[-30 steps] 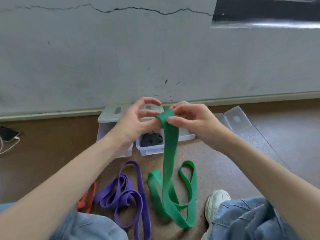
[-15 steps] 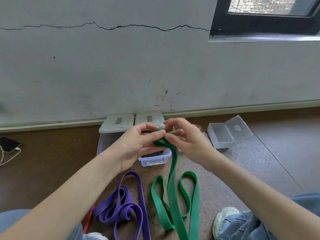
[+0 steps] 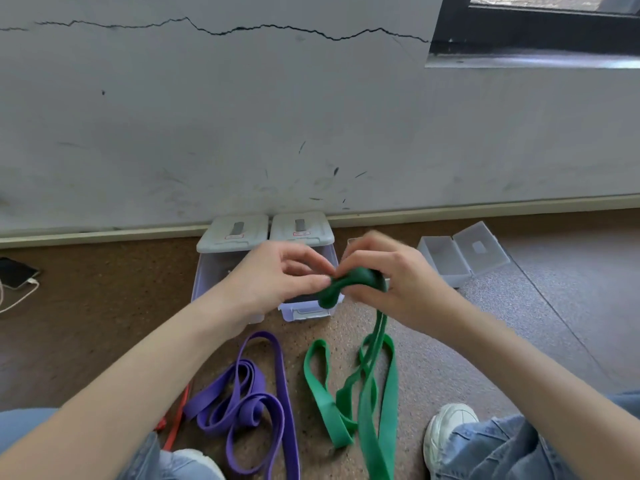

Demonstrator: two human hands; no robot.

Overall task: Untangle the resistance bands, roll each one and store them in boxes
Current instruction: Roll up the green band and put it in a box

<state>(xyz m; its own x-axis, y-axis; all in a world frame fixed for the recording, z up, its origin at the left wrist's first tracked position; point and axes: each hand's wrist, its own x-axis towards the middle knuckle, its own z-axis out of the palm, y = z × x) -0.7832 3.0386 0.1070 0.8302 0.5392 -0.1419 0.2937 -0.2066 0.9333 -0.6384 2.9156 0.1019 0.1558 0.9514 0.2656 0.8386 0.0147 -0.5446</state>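
Two hands: your left hand (image 3: 277,275) and right hand (image 3: 391,275) meet above the floor, in front of the boxes.
Left fingers: thumb and forefinger pinch narrowly on the rolled end of the green band (image 3: 349,284).
Right fingers: curled around the same green roll from the other side, closed on it.
Green band, one: its started roll sits between your fingertips; the rest hangs down and lies in loose loops on the floor (image 3: 485,341) between your knees.
Purple band, one: the purple band (image 3: 249,400) lies unrolled in loops on the floor, just left of the green loops, touched by neither hand.
Red band, one: only a thin strip of the red band (image 3: 180,414) shows beside the purple one, partly hidden by your left arm.
Boxes, three: two lidded boxes (image 3: 235,268) stand side by side against the wall with lids raised; one open clear box (image 3: 460,258) lies well to the right.
Labels: each raised lid carries a small red-edged sticker; you cannot read the writing.
Phone, one: a phone (image 3: 15,271) with a cable lies at the far left.
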